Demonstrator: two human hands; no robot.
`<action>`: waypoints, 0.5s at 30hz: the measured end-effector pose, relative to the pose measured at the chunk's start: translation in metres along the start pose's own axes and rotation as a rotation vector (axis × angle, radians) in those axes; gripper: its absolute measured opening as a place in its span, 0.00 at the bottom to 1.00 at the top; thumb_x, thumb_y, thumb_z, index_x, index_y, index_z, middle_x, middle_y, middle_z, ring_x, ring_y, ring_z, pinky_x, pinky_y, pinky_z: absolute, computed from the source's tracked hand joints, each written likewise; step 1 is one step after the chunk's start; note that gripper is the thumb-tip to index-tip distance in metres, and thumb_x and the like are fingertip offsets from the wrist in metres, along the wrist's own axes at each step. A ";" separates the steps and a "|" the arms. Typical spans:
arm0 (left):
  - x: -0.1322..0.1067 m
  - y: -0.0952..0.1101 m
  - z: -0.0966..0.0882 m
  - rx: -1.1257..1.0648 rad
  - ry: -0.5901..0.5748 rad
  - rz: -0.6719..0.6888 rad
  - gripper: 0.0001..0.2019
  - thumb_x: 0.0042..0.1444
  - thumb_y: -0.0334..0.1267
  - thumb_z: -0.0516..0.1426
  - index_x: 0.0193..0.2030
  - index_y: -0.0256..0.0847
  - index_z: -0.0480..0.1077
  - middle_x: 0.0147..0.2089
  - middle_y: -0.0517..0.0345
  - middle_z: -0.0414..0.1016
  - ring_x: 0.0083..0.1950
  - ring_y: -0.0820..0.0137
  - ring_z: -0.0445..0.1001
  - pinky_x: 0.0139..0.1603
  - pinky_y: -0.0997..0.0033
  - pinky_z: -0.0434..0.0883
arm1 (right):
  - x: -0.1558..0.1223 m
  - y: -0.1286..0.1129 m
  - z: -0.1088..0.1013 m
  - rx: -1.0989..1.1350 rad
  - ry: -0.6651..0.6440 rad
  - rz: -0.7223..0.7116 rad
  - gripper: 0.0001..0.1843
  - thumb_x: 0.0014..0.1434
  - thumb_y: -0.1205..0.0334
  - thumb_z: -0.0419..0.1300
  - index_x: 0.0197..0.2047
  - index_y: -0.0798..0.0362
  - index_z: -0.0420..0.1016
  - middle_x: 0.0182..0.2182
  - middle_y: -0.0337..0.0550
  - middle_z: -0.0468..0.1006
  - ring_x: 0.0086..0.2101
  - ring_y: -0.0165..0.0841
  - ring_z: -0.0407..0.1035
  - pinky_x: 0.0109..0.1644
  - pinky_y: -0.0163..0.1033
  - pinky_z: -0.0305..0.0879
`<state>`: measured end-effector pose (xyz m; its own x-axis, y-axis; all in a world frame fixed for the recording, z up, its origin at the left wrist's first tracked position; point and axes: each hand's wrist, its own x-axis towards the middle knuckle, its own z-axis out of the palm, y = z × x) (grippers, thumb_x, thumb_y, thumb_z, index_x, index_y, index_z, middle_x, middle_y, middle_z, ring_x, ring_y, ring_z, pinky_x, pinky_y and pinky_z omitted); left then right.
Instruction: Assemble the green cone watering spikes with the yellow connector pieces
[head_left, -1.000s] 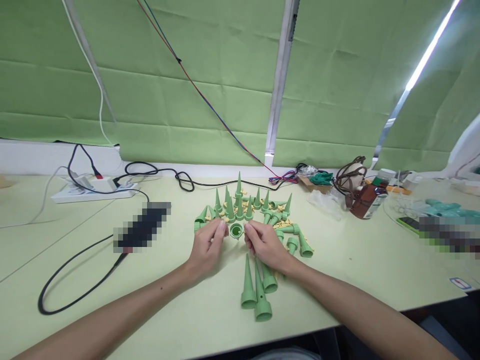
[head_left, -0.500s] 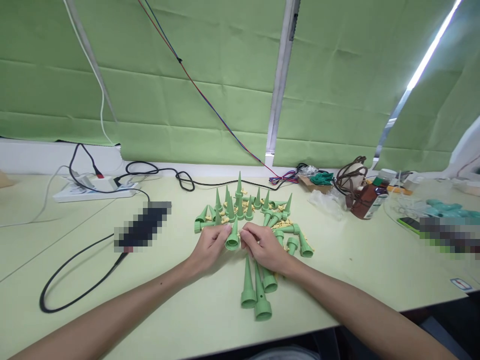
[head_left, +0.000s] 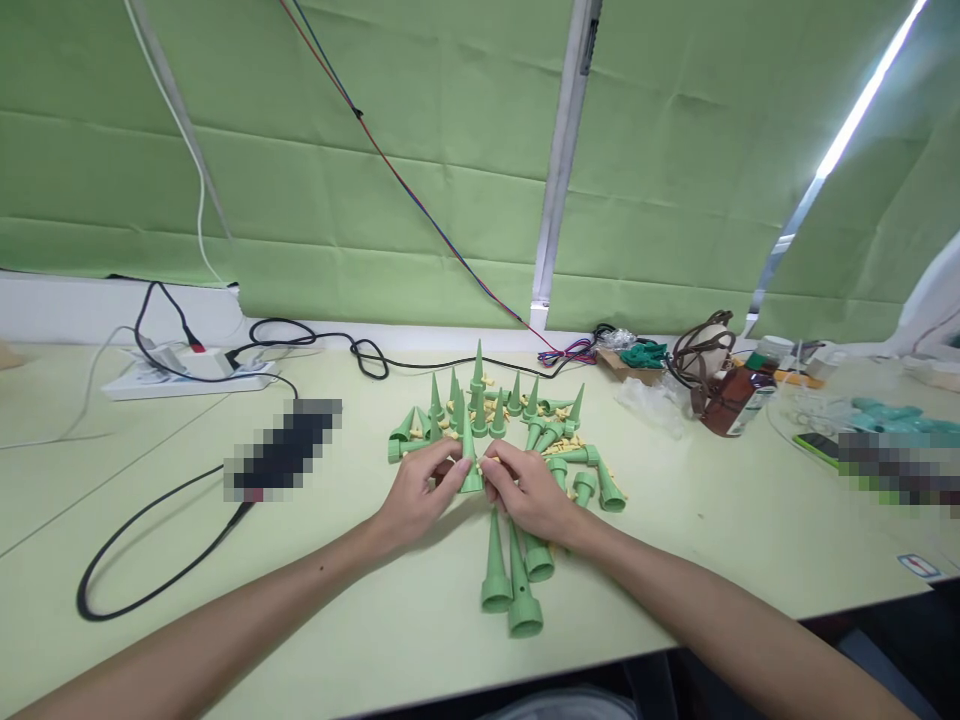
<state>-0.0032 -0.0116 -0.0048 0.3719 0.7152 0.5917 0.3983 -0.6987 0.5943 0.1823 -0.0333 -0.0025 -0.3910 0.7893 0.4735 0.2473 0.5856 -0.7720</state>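
Note:
My left hand (head_left: 421, 490) pinches a green plastic cone-shaped spike (head_left: 469, 450) between thumb and fingers, its tip up and its wide base down. Right beside it, the fingers of my right hand (head_left: 534, 492) are pinched together at the cone's side. A small yellow piece (head_left: 486, 464) shows at those fingertips, partly hidden. Behind the hands, several green spikes (head_left: 478, 375) stand on their bases or lie tipped over, with small yellow pieces (head_left: 566, 447) scattered among them. Nearer to me, a few more spikes (head_left: 525, 610) lie with open bases towards me.
On the pale table (head_left: 337, 620), a blurred dark device (head_left: 285, 450) with a black cable lies left, near a white power strip (head_left: 187, 375). At right are a brown bottle (head_left: 739, 400), a plastic bag (head_left: 651, 408), a small box (head_left: 634, 368) and a green-edged phone (head_left: 816, 448).
The held spike has turned in my left hand: its open base faced me before, and now it stands more upright with its side showing. My right hand has barely moved.

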 end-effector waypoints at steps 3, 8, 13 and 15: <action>-0.001 -0.001 0.001 0.007 0.006 0.012 0.14 0.64 0.42 0.51 0.28 0.40 0.58 0.25 0.64 0.56 0.25 0.76 0.57 0.25 0.76 0.56 | 0.000 0.001 0.000 -0.010 0.008 -0.004 0.16 0.71 0.57 0.47 0.31 0.51 0.61 0.21 0.33 0.69 0.23 0.27 0.63 0.32 0.33 0.59; -0.002 -0.002 0.002 0.000 0.010 0.020 0.13 0.64 0.41 0.51 0.29 0.40 0.59 0.25 0.64 0.56 0.25 0.77 0.57 0.24 0.76 0.57 | 0.000 0.002 0.000 -0.019 0.000 -0.002 0.15 0.71 0.57 0.48 0.31 0.51 0.61 0.20 0.32 0.68 0.22 0.27 0.62 0.31 0.33 0.59; -0.002 -0.004 0.003 -0.013 0.011 0.034 0.12 0.64 0.40 0.51 0.30 0.40 0.60 0.26 0.65 0.56 0.24 0.77 0.57 0.24 0.77 0.57 | 0.000 0.002 -0.001 -0.033 -0.008 -0.006 0.16 0.71 0.55 0.47 0.31 0.51 0.61 0.20 0.32 0.67 0.22 0.27 0.62 0.30 0.33 0.58; -0.002 -0.004 0.003 -0.012 0.010 0.036 0.12 0.65 0.40 0.51 0.30 0.39 0.60 0.26 0.65 0.56 0.24 0.78 0.57 0.24 0.77 0.57 | 0.000 0.002 -0.001 -0.042 -0.007 -0.006 0.16 0.71 0.55 0.47 0.31 0.51 0.61 0.20 0.32 0.66 0.22 0.27 0.62 0.30 0.33 0.58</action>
<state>-0.0036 -0.0103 -0.0101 0.3774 0.6893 0.6184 0.3748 -0.7243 0.5787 0.1835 -0.0320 -0.0037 -0.3992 0.7842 0.4750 0.2816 0.5980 -0.7505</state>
